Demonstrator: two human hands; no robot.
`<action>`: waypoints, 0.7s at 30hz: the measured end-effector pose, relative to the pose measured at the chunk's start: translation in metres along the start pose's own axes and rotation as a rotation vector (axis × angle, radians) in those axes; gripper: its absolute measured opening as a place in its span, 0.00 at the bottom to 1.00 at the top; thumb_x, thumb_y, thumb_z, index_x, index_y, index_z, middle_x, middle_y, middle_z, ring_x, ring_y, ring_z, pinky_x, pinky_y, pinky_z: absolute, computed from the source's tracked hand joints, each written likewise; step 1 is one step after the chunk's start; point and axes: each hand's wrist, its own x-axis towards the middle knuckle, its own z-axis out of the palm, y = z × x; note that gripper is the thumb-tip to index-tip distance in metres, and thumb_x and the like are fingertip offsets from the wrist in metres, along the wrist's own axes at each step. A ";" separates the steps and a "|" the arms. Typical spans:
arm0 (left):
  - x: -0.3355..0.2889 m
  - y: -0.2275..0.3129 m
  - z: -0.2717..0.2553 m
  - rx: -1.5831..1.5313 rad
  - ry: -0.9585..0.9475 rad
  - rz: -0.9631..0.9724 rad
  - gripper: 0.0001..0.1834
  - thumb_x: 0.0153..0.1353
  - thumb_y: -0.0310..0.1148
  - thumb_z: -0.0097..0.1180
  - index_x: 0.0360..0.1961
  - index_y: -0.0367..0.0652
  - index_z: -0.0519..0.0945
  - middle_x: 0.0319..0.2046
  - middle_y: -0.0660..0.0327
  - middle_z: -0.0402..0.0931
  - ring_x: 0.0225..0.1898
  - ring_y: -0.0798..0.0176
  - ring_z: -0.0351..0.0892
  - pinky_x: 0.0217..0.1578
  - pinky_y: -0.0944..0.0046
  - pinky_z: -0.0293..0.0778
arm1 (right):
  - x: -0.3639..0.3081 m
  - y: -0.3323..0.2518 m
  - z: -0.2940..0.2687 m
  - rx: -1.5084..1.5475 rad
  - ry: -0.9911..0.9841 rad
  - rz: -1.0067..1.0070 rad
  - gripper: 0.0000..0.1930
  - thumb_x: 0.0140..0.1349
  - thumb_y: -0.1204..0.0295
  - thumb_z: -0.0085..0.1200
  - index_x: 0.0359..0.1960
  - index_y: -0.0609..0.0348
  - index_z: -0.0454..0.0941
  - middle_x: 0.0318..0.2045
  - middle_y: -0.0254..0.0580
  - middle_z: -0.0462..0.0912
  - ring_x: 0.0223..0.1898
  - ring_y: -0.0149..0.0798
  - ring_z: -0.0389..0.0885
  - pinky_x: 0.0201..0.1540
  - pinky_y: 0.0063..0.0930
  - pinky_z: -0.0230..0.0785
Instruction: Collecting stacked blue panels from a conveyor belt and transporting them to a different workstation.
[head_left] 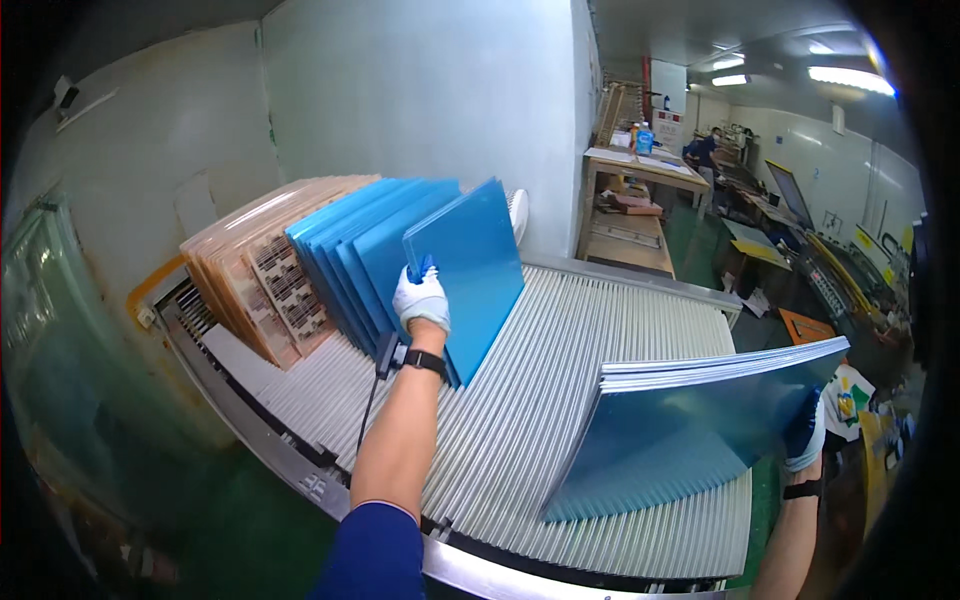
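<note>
My left hand (424,300), in a white and blue work glove, is closed on the near left edge of a blue sheet (470,270), the front one of several leaning upright in a row. Against its left side stand more blue sheets (385,255). My right hand (806,432), gloved the same way, grips the right edge of a stack of thin blue sheets (680,440). This stack is tilted and slightly bowed, its pale top edges fanned. Its lower edge is at the ribbed metal roller bed (560,330); I cannot tell whether it rests there. The right fingers are partly hidden behind the stack.
Brown-edged panels (250,270), one dark-patterned, lean left of the blue sheets. A metal rail (250,430) borders the roller bed. Behind stands a wooden table (640,170) with bottles. A person (703,150) works far back right, near machines and frames. A pale wall rises behind the sheets.
</note>
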 end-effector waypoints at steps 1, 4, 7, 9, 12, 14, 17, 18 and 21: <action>-0.005 0.010 -0.006 0.053 -0.024 -0.007 0.15 0.60 0.43 0.63 0.42 0.45 0.83 0.28 0.52 0.82 0.28 0.54 0.81 0.33 0.56 0.74 | -0.003 -0.001 0.011 0.002 0.022 0.013 0.17 0.74 0.59 0.39 0.52 0.57 0.72 0.47 0.36 0.78 0.49 0.35 0.74 0.57 0.31 0.65; -0.022 0.029 -0.023 -0.092 -0.027 0.160 0.15 0.58 0.37 0.65 0.41 0.37 0.82 0.34 0.50 0.83 0.32 0.56 0.82 0.36 0.58 0.75 | -0.006 -0.008 0.008 -0.031 -0.010 -0.014 0.16 0.74 0.60 0.39 0.49 0.57 0.73 0.45 0.37 0.78 0.46 0.35 0.75 0.54 0.30 0.68; -0.059 0.097 -0.065 -0.215 -0.112 0.092 0.14 0.62 0.34 0.62 0.43 0.33 0.81 0.32 0.58 0.82 0.33 0.65 0.80 0.38 0.65 0.75 | -0.007 -0.009 -0.016 0.113 -0.056 0.051 0.15 0.74 0.61 0.40 0.51 0.56 0.74 0.47 0.38 0.79 0.48 0.36 0.77 0.56 0.31 0.68; -0.071 0.096 -0.079 -0.495 -0.182 0.062 0.13 0.64 0.32 0.59 0.43 0.31 0.80 0.33 0.60 0.81 0.33 0.66 0.79 0.37 0.67 0.75 | -0.006 -0.009 -0.008 0.058 -0.050 0.028 0.16 0.74 0.61 0.39 0.52 0.57 0.74 0.47 0.38 0.79 0.49 0.36 0.76 0.56 0.32 0.68; -0.112 0.111 -0.098 -0.852 -0.441 -0.033 0.09 0.66 0.26 0.54 0.45 0.34 0.79 0.34 0.61 0.80 0.33 0.69 0.78 0.36 0.68 0.76 | 0.006 0.005 -0.027 -0.086 -0.006 0.000 0.12 0.73 0.63 0.43 0.49 0.55 0.73 0.37 0.31 0.74 0.39 0.28 0.71 0.46 0.23 0.66; -0.132 0.091 -0.113 -0.782 -0.491 -0.151 0.11 0.67 0.26 0.51 0.49 0.34 0.76 0.34 0.63 0.78 0.31 0.70 0.77 0.35 0.68 0.75 | 0.010 0.002 0.006 -0.271 0.019 -0.047 0.12 0.73 0.62 0.44 0.49 0.54 0.73 0.35 0.27 0.72 0.38 0.25 0.69 0.42 0.21 0.64; -0.161 0.031 -0.106 -0.723 -1.044 -0.248 0.23 0.68 0.33 0.49 0.61 0.33 0.67 0.42 0.60 0.76 0.41 0.67 0.75 0.44 0.65 0.73 | 0.014 0.005 -0.005 -0.132 -0.013 0.033 0.13 0.73 0.61 0.42 0.49 0.54 0.73 0.37 0.27 0.72 0.38 0.25 0.69 0.42 0.23 0.67; -0.180 0.011 -0.102 -0.540 -1.104 -0.150 0.28 0.68 0.37 0.49 0.65 0.32 0.63 0.47 0.56 0.75 0.47 0.63 0.75 0.51 0.62 0.72 | 0.014 0.007 -0.018 0.026 -0.048 0.017 0.15 0.74 0.61 0.41 0.53 0.56 0.72 0.43 0.31 0.75 0.44 0.28 0.72 0.49 0.25 0.68; -0.233 0.030 -0.112 -0.559 -1.031 0.288 0.40 0.65 0.45 0.51 0.70 0.32 0.53 0.65 0.44 0.59 0.67 0.49 0.58 0.67 0.56 0.53 | 0.000 -0.009 0.004 0.052 -0.131 -0.008 0.20 0.75 0.61 0.40 0.61 0.57 0.68 0.56 0.35 0.74 0.56 0.35 0.71 0.64 0.32 0.61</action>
